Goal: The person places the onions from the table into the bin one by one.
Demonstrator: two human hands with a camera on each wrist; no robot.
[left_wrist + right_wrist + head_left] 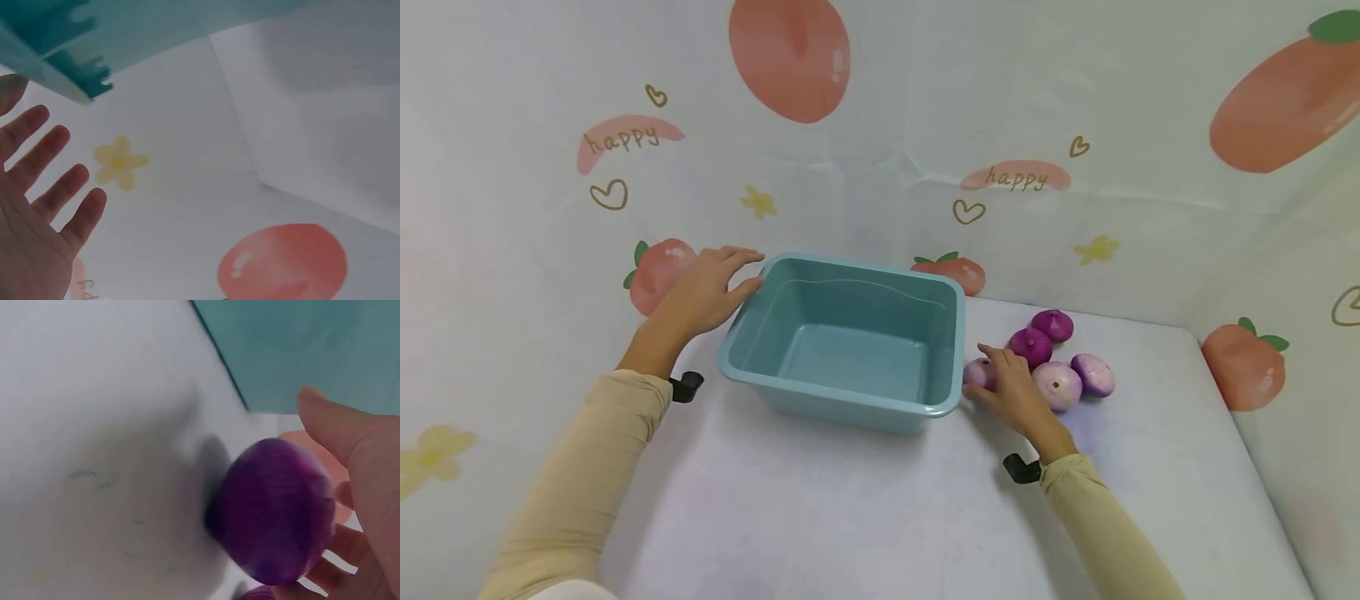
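Observation:
An aqua plastic basin (850,398) stands on the table between both hands, its inside bare. At its left rim is my left hand (703,287), fingers extended and spread; in the left wrist view the hand (37,194) shows its palm beside the basin's underside (162,37). My right hand (1011,392) is at a purple onion (980,375) close to the basin's right wall. In the right wrist view the fingers (347,544) reach behind the onion (275,512), while the thumb stands straight and apart from it.
To the right of that onion lie several more: two dark purple onions (1030,347) towards the back and two paler onions (1057,386) nearer. A white cloth printed with fruit and flowers (880,217) hangs behind the table (820,517).

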